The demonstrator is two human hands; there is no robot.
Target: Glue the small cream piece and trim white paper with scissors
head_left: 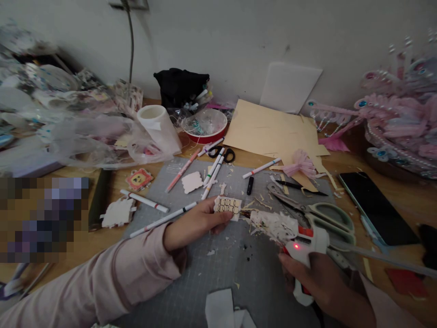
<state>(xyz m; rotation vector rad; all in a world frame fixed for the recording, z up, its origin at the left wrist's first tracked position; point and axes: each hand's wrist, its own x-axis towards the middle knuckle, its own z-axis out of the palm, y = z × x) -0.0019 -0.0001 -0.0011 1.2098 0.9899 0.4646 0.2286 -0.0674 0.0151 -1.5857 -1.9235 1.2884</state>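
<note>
My left hand point(201, 218) pinches a small cream paper piece point(227, 206) with dark looping lines drawn on it and a wavy left edge. Wrapped round the handle of a white and red hot glue gun point(302, 253) is my right hand point(316, 278). A red light glows on the gun's side, and its front end is wrapped in ragged whitish material. The nozzle points left and meets or nearly meets the paper's right edge; contact cannot be made out. Below both hands lies a grey cutting mat point(218, 269) strewn with paper scraps.
Scissors with pale green handles point(332, 218) and a phone point(377, 207) lie right of the glue gun. Several markers point(145, 200) are scattered on the mat. Behind are a white roll point(159, 130), a red bowl point(206, 130) and cream card sheets point(266, 130). Pink beaded decorations point(403, 123) stand far right.
</note>
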